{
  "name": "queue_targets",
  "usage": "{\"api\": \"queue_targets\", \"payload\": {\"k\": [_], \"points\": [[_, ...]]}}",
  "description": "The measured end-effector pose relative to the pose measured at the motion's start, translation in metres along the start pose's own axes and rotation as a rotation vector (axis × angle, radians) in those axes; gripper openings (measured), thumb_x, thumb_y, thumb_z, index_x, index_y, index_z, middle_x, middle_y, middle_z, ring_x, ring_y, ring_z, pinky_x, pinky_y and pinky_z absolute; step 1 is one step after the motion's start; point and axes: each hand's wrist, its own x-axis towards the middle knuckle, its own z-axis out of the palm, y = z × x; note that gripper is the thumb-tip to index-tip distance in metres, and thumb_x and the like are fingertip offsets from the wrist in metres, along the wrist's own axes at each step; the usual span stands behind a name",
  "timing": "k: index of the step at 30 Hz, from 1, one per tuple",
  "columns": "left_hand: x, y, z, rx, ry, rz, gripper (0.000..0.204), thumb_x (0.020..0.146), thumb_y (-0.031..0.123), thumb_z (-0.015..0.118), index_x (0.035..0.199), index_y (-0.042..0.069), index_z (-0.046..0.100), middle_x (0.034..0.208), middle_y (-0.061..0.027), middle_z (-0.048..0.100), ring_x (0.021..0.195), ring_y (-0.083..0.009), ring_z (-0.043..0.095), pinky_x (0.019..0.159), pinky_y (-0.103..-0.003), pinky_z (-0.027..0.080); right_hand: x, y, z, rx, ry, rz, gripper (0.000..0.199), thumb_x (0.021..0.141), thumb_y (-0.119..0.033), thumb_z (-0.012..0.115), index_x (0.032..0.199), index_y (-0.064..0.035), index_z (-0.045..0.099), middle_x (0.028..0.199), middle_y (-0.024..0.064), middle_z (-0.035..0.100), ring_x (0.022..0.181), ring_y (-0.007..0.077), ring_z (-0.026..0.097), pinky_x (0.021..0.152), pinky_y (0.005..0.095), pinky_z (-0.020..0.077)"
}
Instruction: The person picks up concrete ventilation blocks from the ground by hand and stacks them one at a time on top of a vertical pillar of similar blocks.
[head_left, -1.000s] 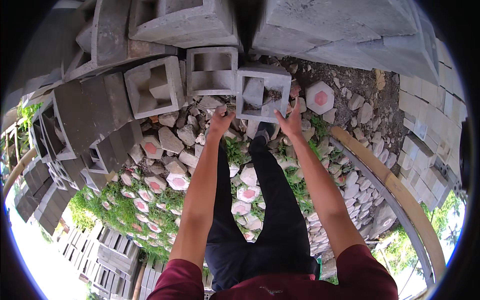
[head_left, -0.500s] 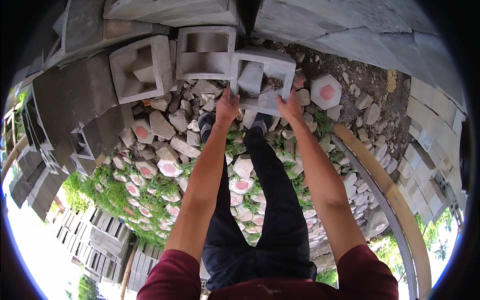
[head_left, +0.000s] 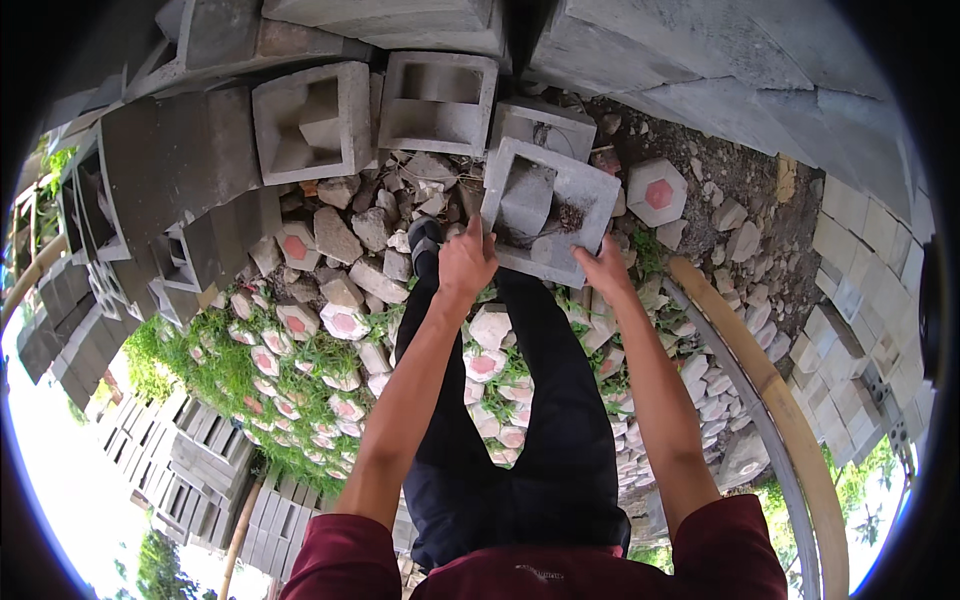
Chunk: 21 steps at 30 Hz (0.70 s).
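Between my two hands is a grey hollow concrete block [head_left: 588,185], tilted, with dry debris inside its cavity. My left hand [head_left: 467,261] grips its left wall near the lower corner. At the lower right edge, my right hand [head_left: 604,268] is closed on the block, thumb on top. Just behind the held block another grey block [head_left: 540,122] shows, partly covered by it. Two more hollow blocks stand to the left: an upright open-faced one [head_left: 438,141] and a second one [head_left: 352,120] turned slightly. The undersides of my fingers are hidden.
Broken stones [head_left: 337,237] lie around my feet. A hexagonal paver with a red centre [head_left: 657,192] sits to the right. Tall concrete slabs [head_left: 720,60] rise at the back. A curved-looking wooden plank [head_left: 745,370] runs along the right. More blocks are stacked at left [head_left: 165,150].
Both hands have pulled the held block toward me and slightly right, tilting it. The block behind it has come into view. The whole view has shifted a little.
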Motion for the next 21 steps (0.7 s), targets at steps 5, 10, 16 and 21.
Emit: {"api": "queue_targets", "payload": {"k": [5, 10, 16, 21], "points": [[-0.046, 0.033, -0.047, 0.102, -0.153, -0.094, 0.027, 0.081, 0.022, 0.062, 0.090, -0.003, 0.054, 0.071, -0.0255, 0.063, 0.068, -0.0432, 0.063, 0.064, -0.050, 0.052, -0.069, -0.045, -0.016, -0.083, -0.139, 0.232, 0.042, 0.083, -0.019, 0.063, 0.118, 0.0016, 0.051, 0.101, 0.0147, 0.063, 0.081, 0.0232, 0.066, 0.059, 0.0370, 0.0576], [-0.079, 0.040, -0.100, 0.198, -0.301, -0.122, 0.032, 0.080, 0.030, 0.063, 0.079, -0.002, 0.060, 0.071, -0.0235, 0.064, 0.070, -0.0407, 0.065, 0.066, -0.049, 0.053, -0.110, -0.072, -0.002, 0.030, -0.400, 0.363, 0.040, 0.087, -0.019, 0.059, 0.116, 0.0060, 0.051, 0.095, 0.0144, 0.063, 0.074, 0.0227, 0.066, 0.054, 0.0351, 0.0575], [-0.129, 0.021, -0.142, 0.197, -0.201, -0.176, 0.034, 0.079, 0.033, 0.065, 0.077, -0.001, 0.063, 0.071, -0.0228, 0.064, 0.068, -0.0400, 0.065, 0.064, -0.048, 0.053, -0.140, -0.072, 0.033, -0.129, -0.502, 0.321, 0.045, 0.086, -0.020, 0.058, 0.121, 0.0077, 0.048, 0.103, 0.0175, 0.060, 0.085, 0.0296, 0.065, 0.056, 0.0406, 0.0614], [-0.183, -0.027, -0.177, 0.006, -0.150, -0.339, 0.033, 0.078, 0.034, 0.066, 0.082, 0.001, 0.064, 0.075, -0.0209, 0.066, 0.073, -0.0389, 0.065, 0.070, -0.047, 0.052, -0.184, -0.152, 0.082, -0.303, -0.517, 0.303, 0.045, 0.085, -0.018, 0.058, 0.121, 0.0078, 0.048, 0.102, 0.0186, 0.061, 0.082, 0.0297, 0.066, 0.053, 0.0398, 0.0610]]}}
